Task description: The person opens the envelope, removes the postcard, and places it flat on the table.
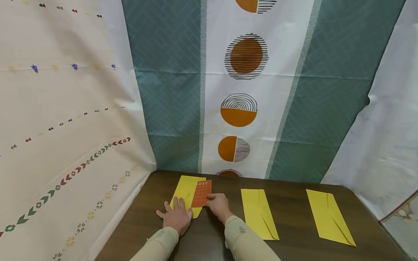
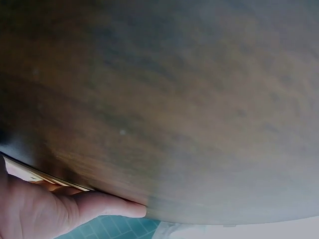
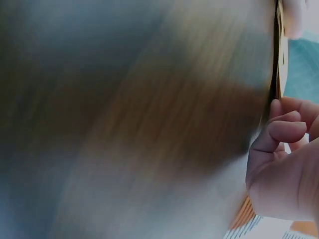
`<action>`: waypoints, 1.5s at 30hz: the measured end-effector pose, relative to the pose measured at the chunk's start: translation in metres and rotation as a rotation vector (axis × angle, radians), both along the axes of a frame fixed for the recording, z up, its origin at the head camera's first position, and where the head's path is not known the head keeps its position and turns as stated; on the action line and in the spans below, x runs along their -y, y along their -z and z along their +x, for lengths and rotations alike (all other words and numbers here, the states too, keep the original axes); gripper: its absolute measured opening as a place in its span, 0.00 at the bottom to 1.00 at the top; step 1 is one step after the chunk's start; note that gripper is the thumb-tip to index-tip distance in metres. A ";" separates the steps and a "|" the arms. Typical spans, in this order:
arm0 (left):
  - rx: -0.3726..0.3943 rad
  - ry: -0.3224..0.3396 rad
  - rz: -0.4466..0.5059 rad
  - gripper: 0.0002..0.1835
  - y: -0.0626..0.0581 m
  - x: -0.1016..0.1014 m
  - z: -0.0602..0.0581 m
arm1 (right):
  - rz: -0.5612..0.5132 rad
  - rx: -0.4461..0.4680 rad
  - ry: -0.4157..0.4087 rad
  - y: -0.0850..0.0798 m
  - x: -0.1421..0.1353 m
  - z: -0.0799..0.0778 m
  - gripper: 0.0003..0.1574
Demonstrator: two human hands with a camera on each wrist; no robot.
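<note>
On the left part of the table lies a yellow envelope [image 1: 183,186]. My left hand [image 1: 176,219] rests on its lower end with the fingers spread. An orange-red card [image 1: 201,192] with pale print overlaps the envelope's right side. Whether the card's left edge lies on the envelope or inside it I cannot tell. My right hand [image 1: 219,207] pinches the card at its lower right edge, thumb and fingertips together. In the left wrist view, part of the left hand [image 2: 55,211] shows low on the table. The right wrist view has the right hand's curled fingers [image 3: 284,129] at a thin edge.
Two more yellow envelopes lie to the right, one near the middle [image 1: 259,214] and one farther right [image 1: 330,217]. All rest on a dark wooden table [image 1: 294,221]. A patterned curtain [image 1: 169,90] hangs behind it, and pale cloths hang at both sides.
</note>
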State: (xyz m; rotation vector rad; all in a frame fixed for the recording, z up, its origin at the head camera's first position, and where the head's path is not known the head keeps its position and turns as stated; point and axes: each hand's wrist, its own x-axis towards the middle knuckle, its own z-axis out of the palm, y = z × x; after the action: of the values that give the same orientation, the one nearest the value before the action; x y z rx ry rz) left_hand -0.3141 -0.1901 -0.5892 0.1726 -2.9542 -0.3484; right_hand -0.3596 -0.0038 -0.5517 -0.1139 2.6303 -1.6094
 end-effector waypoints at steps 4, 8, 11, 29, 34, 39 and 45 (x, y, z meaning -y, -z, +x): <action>0.028 -0.015 0.011 0.40 -0.001 0.003 0.002 | 0.071 0.031 -0.014 -0.007 -0.022 0.003 0.24; 0.029 -0.011 0.009 0.40 -0.003 0.004 0.003 | 0.175 0.021 -0.010 -0.013 -0.039 0.006 0.23; 0.017 -0.003 -0.001 0.40 -0.003 0.003 0.002 | 0.270 -0.008 0.014 -0.014 -0.047 0.007 0.20; 0.005 0.006 -0.023 0.39 -0.001 0.001 -0.001 | 0.354 0.001 0.094 -0.014 -0.052 0.014 0.18; 0.018 0.017 -0.025 0.40 -0.002 0.000 -0.001 | 0.356 0.001 0.119 -0.016 -0.055 0.015 0.22; 0.031 0.013 -0.014 0.40 -0.004 0.002 -0.001 | 0.344 -0.026 0.015 -0.015 -0.056 0.015 0.23; 0.037 0.014 0.015 0.40 -0.002 0.003 -0.001 | 0.377 -0.064 -0.115 -0.011 -0.052 0.018 0.26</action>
State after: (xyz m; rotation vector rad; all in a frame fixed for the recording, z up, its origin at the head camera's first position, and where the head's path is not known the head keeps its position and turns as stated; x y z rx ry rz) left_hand -0.3148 -0.1926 -0.5870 0.1618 -2.9919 -0.3729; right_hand -0.3413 0.0478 -0.5403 -0.2948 2.8598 -1.0711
